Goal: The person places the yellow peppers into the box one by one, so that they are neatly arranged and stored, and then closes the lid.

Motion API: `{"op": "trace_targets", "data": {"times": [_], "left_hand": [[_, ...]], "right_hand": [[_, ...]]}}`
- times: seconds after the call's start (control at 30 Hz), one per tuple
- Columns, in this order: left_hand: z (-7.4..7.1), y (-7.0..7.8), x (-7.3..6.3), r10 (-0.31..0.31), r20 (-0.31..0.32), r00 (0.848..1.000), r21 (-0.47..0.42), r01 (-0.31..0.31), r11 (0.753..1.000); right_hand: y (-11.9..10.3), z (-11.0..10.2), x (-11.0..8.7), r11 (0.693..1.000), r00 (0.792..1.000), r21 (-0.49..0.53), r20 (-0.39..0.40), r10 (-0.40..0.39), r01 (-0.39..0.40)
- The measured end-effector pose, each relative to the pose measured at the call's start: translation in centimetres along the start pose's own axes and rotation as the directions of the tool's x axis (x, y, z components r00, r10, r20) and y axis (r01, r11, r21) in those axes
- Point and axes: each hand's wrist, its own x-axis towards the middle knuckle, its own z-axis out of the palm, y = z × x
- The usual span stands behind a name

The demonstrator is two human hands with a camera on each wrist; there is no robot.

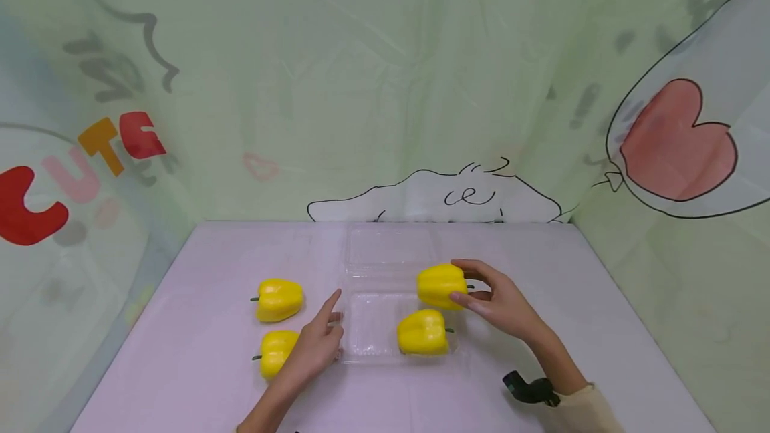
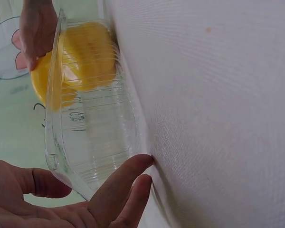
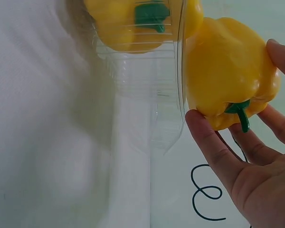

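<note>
A clear plastic clamshell box [image 1: 374, 326] lies with its lid [image 1: 391, 248] folded back toward the wall. One yellow bell pepper [image 1: 423, 333] sits in the box's front right part, stem to the right. My right hand [image 1: 502, 303] grips a second yellow bell pepper [image 3: 230, 66] between thumb and fingers, over the right back part of the box. Its green stem [image 3: 240, 114] points toward the palm. My left hand [image 1: 315, 343] is at the box's left side, fingers extended along the wall and thumb [image 2: 47, 183] near the rim.
Two more yellow bell peppers lie on the table left of the box, one farther back [image 1: 279, 300] and one nearer [image 1: 277, 351], partly behind my left forearm. A black device [image 1: 529, 389] is at my right wrist. Printed curtains [image 1: 385, 85] enclose the white table [image 1: 228, 252].
</note>
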Motion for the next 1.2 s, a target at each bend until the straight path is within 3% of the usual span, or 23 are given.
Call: {"op": "trace_targets", "data": {"times": [0.43, 0.93, 1.2], "left_hand": [[-0.1, -0.2, 0.0, 0.013, 0.002, 1.000, -0.014, -0.013, 1.000], [0.1, -0.1, 0.1, 0.022, -0.002, 1.000, -0.005, -0.022, 1.000], [0.1, 0.0, 0.1, 0.018, 0.011, 1.000, -0.013, -0.018, 1.000]], "right_hand": [[-0.2, 1.2, 0.8, 1.000, 1.000, 0.009, 0.001, -0.010, 0.010], [-0.5, 1.8, 1.2, 0.996, 0.998, -0.054, -0.013, -0.068, 0.067], [-0.3, 2.2, 1.4, 0.996, 0.998, -0.075, -0.016, -0.055, 0.054]]}}
